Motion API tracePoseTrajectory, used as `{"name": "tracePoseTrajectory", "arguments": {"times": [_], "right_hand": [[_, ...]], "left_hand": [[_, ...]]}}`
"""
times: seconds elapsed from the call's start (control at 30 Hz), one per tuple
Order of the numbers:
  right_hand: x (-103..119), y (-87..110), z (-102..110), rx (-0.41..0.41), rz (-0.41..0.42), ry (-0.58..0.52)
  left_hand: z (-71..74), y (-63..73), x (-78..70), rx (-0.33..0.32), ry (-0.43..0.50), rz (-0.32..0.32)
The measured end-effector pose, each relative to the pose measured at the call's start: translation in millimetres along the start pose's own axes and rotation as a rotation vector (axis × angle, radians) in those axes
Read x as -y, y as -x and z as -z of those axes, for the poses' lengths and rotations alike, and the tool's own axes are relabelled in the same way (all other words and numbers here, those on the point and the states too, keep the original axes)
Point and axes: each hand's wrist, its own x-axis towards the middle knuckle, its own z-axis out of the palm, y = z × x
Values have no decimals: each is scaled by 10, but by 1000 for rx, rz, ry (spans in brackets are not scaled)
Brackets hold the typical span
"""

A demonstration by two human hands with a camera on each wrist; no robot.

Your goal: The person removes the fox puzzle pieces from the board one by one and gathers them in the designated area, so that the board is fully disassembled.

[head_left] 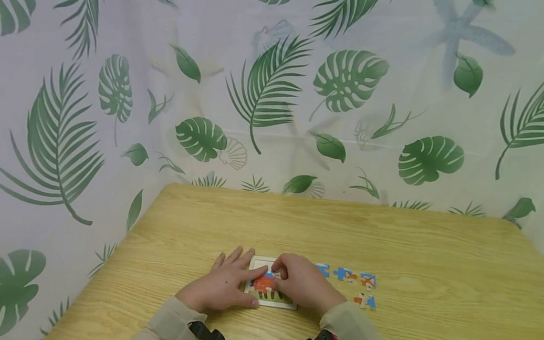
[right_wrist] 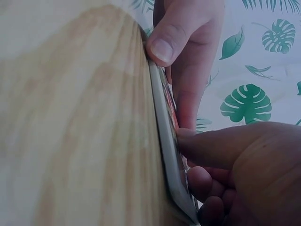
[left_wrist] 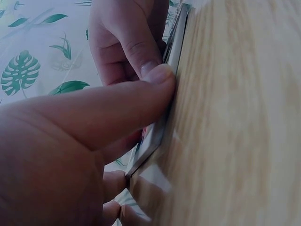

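A small jigsaw puzzle in a white-rimmed tray (head_left: pixel 272 304) lies on the table; its picture has a red-clad figure on green with some blue. My left hand (head_left: pixel 221 287) rests over the tray's left side, fingers spread and straight. Its index finger reaches onto the picture, and the thumb (left_wrist: pixel 157 77) lies along the near rim. From the right, my right hand (head_left: pixel 309 283) bends over the picture and pinches a puzzle piece (head_left: pixel 276 275), mostly hidden, between thumb and fingers. The right thumb (right_wrist: pixel 207 143) points down at the picture in the right wrist view.
Loose puzzle pieces lie right of the tray: a blue one (head_left: pixel 323 270) partly behind my right hand, two with orange and blue (head_left: pixel 346 275) (head_left: pixel 367 281), and another nearer (head_left: pixel 365 301). A leaf-patterned cloth (head_left: pixel 272 159) hangs behind the wooden table (head_left: pixel 436 266).
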Motion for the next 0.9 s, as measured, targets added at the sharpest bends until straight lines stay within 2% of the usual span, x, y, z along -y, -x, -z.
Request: {"name": "tracePoseTrajectory", "arguments": {"times": [0.7, 0.9], "right_hand": [[-2, 40, 11, -42, 14, -24], [-15, 41, -3, -59, 2, -60]], "left_hand": [[-19, -5, 36, -11, -3, -7], [-22, -6, 49, -11, 0, -10]]}}
